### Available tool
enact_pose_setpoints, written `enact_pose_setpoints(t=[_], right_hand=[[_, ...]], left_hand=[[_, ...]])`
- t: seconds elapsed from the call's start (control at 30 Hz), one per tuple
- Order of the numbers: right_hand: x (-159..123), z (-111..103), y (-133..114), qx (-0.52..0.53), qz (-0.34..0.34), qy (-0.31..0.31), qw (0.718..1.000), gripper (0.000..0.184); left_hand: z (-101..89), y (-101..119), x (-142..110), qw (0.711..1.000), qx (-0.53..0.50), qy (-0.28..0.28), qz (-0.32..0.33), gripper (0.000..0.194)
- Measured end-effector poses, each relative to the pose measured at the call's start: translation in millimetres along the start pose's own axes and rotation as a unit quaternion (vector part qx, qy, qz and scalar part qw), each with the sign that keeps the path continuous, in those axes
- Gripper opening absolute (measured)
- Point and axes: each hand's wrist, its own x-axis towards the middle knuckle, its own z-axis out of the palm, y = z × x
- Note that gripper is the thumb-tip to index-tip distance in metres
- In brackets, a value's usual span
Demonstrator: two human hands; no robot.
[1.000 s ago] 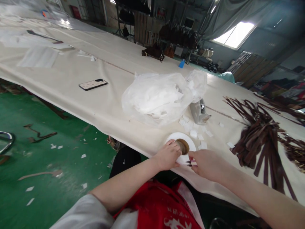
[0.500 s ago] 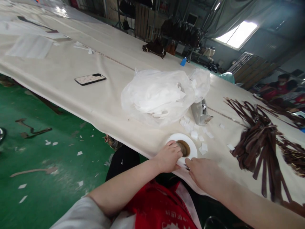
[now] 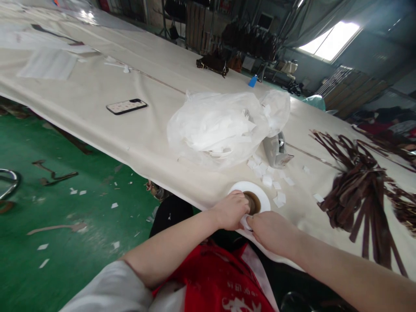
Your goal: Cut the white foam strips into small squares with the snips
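Note:
A wide roll of white tape with a brown core lies flat near the table's front edge. My left hand is closed over the roll's near left side, fingertips curled toward the core. Close beside it, my right hand is closed, thumb and fingers pinched at a short white strip between the two hands. Its fingertips are partly hidden, so anything else inside that hand cannot be made out. Small white cut pieces lie scattered just beyond the roll.
A clear plastic bag of white material sits beyond my hands, beside a grey tape dispenser. Brown straps are bundled at the right. A phone lies at the left. Scraps litter the green floor.
My right hand has moved in against my left at the roll's near edge. A white strip now shows between them; the small dark item seen by my right fingers earlier is out of sight.

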Motion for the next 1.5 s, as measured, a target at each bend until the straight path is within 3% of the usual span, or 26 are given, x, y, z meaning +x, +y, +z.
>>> enact_pose_setpoints(t=[0.13, 0.63, 0.93, 1.13, 1.5], right_hand=[[2.3, -3.4, -3.2, 0.000, 0.003, -0.022, 1.000, 0.023], [-2.5, 6.9, -1.7, -0.010, 0.002, 0.005, 1.000, 0.021], [-3.4, -4.8, -2.2, -0.028, -0.001, -0.017, 0.999, 0.018], [4.3, -4.7, -5.9, -0.035, -0.026, -0.029, 0.999, 0.021], [5.1, -0.4, -13.4, -0.046, -0.012, -0.023, 0.999, 0.031]], left_hand=[[-1.6, 1.0, 1.3, 1.000, 0.003, -0.018, -0.004, 0.029], [-4.8, 1.1, 4.0, 1.000, 0.013, -0.024, 0.006, 0.028], [-13.4, -2.2, 12.5, 0.999, 0.001, -0.053, 0.003, 0.029], [-12.7, -5.0, 11.6, 0.999, -0.018, -0.043, 0.009, 0.023], [-10.7, -6.0, 12.1, 0.998, 0.008, -0.049, 0.025, 0.024]])
